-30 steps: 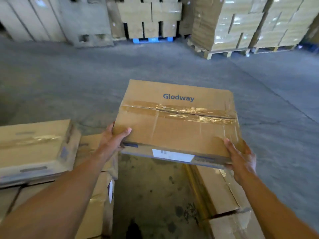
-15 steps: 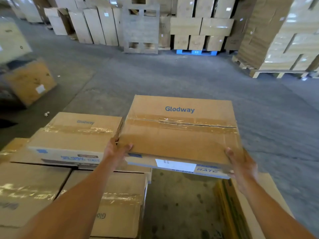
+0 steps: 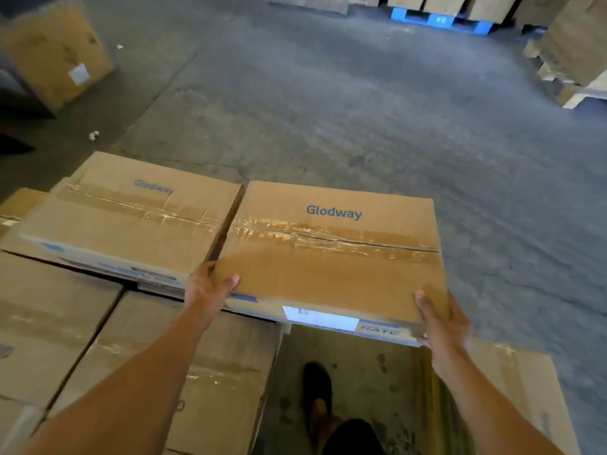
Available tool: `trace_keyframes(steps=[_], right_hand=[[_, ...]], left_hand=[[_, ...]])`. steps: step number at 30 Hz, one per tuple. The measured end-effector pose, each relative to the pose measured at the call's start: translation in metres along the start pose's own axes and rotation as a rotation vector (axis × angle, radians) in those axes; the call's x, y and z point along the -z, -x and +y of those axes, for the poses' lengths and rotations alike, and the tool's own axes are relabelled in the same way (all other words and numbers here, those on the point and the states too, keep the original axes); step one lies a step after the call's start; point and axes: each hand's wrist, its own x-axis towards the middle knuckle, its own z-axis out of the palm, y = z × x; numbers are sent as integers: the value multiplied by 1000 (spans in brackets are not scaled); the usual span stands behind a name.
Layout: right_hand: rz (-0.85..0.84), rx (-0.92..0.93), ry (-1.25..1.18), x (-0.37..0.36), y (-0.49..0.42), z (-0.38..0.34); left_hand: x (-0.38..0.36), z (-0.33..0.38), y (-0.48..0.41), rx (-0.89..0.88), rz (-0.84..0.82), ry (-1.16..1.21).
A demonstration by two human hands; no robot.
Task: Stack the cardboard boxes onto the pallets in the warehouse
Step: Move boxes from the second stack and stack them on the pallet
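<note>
I hold a flat taped cardboard box (image 3: pixel 331 254) printed "Glodway" by its two near corners. My left hand (image 3: pixel 207 289) grips the near left corner, thumb on top. My right hand (image 3: pixel 441 321) grips the near right corner, fingers under the edge. The box's left side lies right beside a second "Glodway" box (image 3: pixel 131 218) that rests on top of a stack of lower boxes (image 3: pixel 203 366). Its left part overlaps that stack and its right part juts out over the floor. No pallet shows under this stack.
Another box (image 3: pixel 512 385) stands low at my right, with my shoe (image 3: pixel 317 402) on the floor between the stacks. Open grey concrete floor (image 3: pixel 361 110) stretches ahead. A large carton (image 3: pixel 56 50) sits far left, a blue pallet (image 3: pixel 440 18) and wooden pallets with loads far back and right.
The held box has moved left and down until it sits right beside the other top box. My view has tilted downward and closer to the stack.
</note>
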Motion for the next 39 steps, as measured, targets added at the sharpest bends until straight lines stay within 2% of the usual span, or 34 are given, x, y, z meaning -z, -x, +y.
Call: trace_keyframes(steps=[7, 13, 17, 21, 27, 31, 39], right_hand=[[-72, -69, 78, -76, -26, 0], [-155, -100, 104, -115, -16, 3], [-176, -151, 110, -127, -4, 17], [-197, -195, 155, -130, 8, 38], [-151, -210, 241, -135, 14, 54], [-124, -210, 265, -138, 14, 57], [-151, -196, 332, -143, 18, 62]], left_hand=[[10, 1, -44, 67, 136, -84], [34, -8, -76, 92, 161, -127], [49, -26, -91, 76, 130, -181], [60, -35, -100, 83, 25, -321], [73, -46, -107, -70, -2, -683], [75, -50, -119, -149, -132, -708], [87, -63, -111, -213, -127, -943]])
